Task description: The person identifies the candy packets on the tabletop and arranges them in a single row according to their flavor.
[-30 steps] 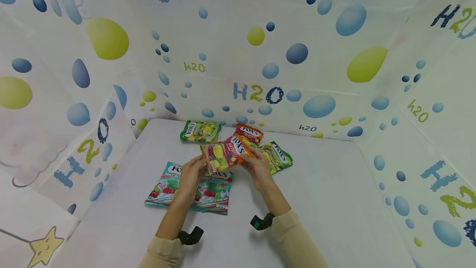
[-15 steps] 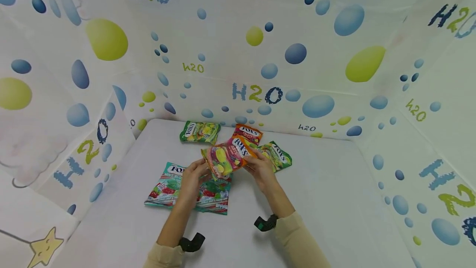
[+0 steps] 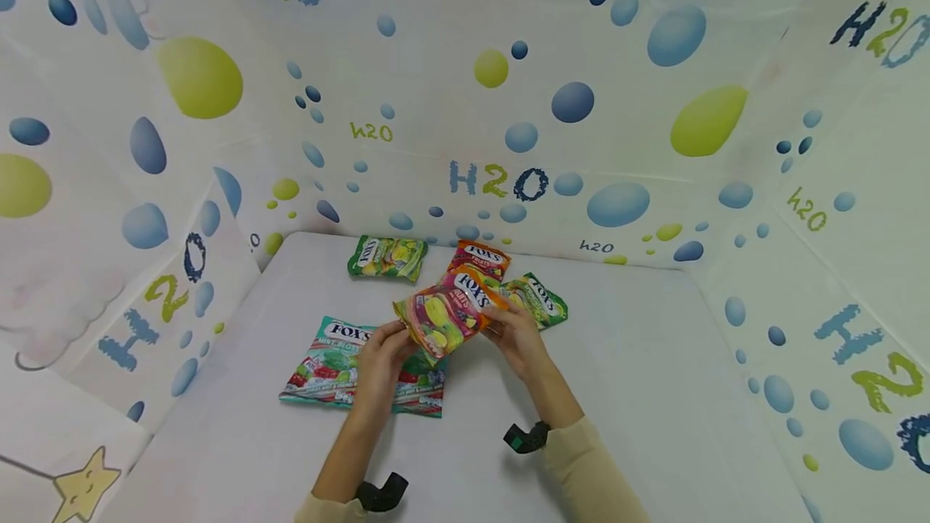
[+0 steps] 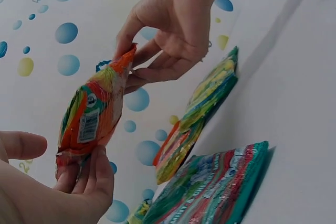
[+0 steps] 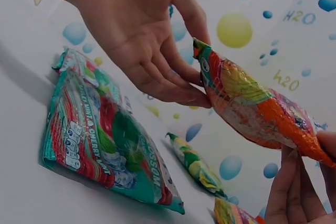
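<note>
Both hands hold an orange and pink bag of Fox's fruit candy point(image 3: 441, 320) tilted above the table. My right hand point(image 3: 525, 343) pinches its orange top end between thumb and fingers. At the lower left end, the curled fingers of my left hand point(image 3: 383, 360) support the bag from beneath; in the left wrist view the left thumb point(image 4: 26, 145) stands off its surface. Teal Fox's mint bags point(image 3: 320, 370) lie below the left hand and are partly covered by it. Their printed front point(image 5: 110, 135) shows large in the right wrist view.
At the back left of the white table point(image 3: 632, 394) lies a green candy bag point(image 3: 388, 257). Another orange bag point(image 3: 483, 258) lies behind the held one, with a second green bag point(image 3: 539, 301) to its right. A dotted wall sheet point(image 3: 407, 176) rises behind.
The held candy bag has come slightly lower and tilted, its front showing more fully. Both hands have shifted a little to the right with it. The bags on the table stay put.
</note>
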Action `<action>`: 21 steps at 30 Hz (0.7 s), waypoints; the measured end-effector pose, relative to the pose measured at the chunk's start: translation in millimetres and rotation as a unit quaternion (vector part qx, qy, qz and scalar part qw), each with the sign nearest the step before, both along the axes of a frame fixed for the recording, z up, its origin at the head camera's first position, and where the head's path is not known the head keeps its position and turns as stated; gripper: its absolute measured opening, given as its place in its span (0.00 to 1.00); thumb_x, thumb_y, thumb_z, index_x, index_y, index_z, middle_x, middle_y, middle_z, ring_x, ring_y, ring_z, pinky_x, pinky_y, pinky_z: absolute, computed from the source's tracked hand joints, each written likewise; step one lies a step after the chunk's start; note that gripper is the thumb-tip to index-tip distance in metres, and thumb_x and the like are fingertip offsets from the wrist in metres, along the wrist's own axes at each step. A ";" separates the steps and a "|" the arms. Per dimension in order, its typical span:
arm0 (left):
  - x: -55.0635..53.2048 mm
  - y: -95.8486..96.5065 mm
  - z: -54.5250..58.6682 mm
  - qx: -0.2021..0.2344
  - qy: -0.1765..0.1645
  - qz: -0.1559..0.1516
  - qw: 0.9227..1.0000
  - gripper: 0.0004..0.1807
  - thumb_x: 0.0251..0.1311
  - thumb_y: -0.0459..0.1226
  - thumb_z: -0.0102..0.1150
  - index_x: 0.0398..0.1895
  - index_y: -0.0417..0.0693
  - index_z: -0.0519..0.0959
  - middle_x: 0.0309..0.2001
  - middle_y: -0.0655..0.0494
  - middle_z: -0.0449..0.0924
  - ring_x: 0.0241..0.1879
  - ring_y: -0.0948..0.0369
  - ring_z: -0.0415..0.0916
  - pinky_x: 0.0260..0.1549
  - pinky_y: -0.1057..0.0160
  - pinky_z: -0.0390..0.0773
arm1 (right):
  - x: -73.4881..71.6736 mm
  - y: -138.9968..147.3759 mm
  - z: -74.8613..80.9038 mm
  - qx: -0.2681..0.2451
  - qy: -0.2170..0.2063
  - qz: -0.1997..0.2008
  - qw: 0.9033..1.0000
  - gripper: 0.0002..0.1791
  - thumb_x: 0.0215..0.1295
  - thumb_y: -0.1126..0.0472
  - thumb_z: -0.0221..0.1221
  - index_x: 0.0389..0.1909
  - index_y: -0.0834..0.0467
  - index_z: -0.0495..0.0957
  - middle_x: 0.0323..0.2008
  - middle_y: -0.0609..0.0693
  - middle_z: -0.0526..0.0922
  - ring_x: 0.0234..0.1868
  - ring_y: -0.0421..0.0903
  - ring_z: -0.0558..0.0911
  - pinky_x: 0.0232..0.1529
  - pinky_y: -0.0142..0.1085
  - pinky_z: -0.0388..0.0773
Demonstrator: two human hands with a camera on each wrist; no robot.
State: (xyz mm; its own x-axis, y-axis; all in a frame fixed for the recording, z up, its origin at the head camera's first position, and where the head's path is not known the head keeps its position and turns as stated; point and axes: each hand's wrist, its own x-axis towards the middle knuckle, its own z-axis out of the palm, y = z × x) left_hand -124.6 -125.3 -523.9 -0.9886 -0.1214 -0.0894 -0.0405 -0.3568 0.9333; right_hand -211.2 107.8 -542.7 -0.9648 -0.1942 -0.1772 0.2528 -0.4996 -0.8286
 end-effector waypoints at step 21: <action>18.1 15.5 -6.7 0.037 -0.002 0.003 0.999 0.27 0.77 0.34 0.49 0.73 0.31 0.58 0.63 0.33 0.74 0.53 0.60 0.82 0.61 0.59 0.79 | 2.5 11.3 3.1 0.008 -0.014 -0.010 1.000 0.28 0.72 0.59 0.62 0.71 0.59 0.71 0.61 0.56 0.82 0.56 0.50 0.82 0.58 0.42 0.78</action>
State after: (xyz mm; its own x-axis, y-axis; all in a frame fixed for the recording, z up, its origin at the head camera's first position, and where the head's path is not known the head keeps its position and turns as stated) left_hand -106.5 -109.8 -530.6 -0.9874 -0.1203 -0.1024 -0.0419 -0.4256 0.9039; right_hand -208.7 119.1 -539.6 -0.9633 -0.1715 -0.2065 0.2653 -0.4913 -0.8296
